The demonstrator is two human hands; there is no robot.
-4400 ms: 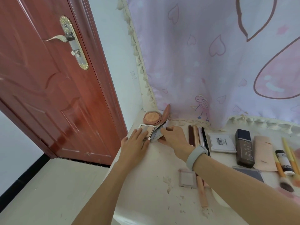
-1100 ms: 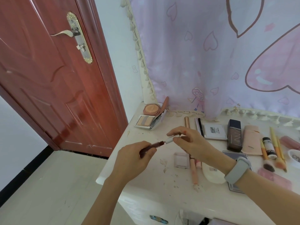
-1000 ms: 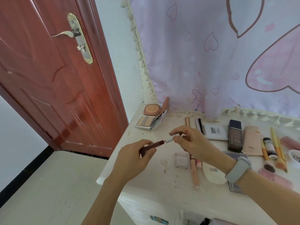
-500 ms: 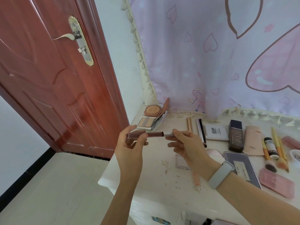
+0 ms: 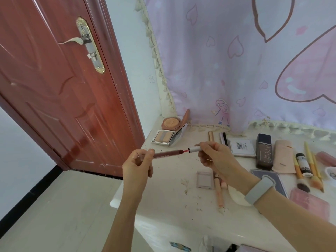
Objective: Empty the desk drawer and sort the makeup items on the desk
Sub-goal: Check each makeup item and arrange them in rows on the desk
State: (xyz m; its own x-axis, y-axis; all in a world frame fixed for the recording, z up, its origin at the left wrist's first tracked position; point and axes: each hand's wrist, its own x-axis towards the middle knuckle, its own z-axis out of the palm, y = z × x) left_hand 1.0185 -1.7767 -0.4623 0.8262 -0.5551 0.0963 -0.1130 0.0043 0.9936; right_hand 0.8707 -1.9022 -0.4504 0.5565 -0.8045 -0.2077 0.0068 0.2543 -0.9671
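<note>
left hand (image 5: 136, 167): mine, fingers curled, pinching the dark red end of the lip gloss tube (image 5: 168, 153), raised above the desk's left front area
right hand (image 5: 216, 160): mine, fingertips pinching the silver cap (image 5: 195, 149) at the tube's other end; grey wristband (image 5: 259, 189) on that wrist
lip gloss tube: held level between both hands, off the desk; a thin red gap shows between tube and cap, so cap is pulled slightly out
desk (image 5: 163, 195): white, scuffed, flecks of debris near the middle
open compacts: round peach compact (image 5: 171, 123) at back left corner, lid up; square striped palette (image 5: 164, 137) just in front of it, lid open
back row: gold tube (image 5: 211, 135), black-and-white stick (image 5: 224, 139), white labelled compact (image 5: 241, 147), dark foundation bottle (image 5: 264, 151), pale pink pouch (image 5: 283, 156)
right side: small black-capped tube (image 5: 303, 166), yellow-handled brushes (image 5: 312, 170), lying side by side
near my right wrist: small clear square compact (image 5: 205, 179), pink pencils (image 5: 219, 191) beside it, dark grey palette (image 5: 278, 180), pink flat case (image 5: 309, 201)
white sponge (image 5: 236, 197): partly hidden under my right forearm
backdrop: lilac heart curtain (image 5: 236, 60) hanging to the desk's back edge; red-brown door (image 5: 54, 88) at left, shut
drawer: cannot tell, below frame edge
</note>
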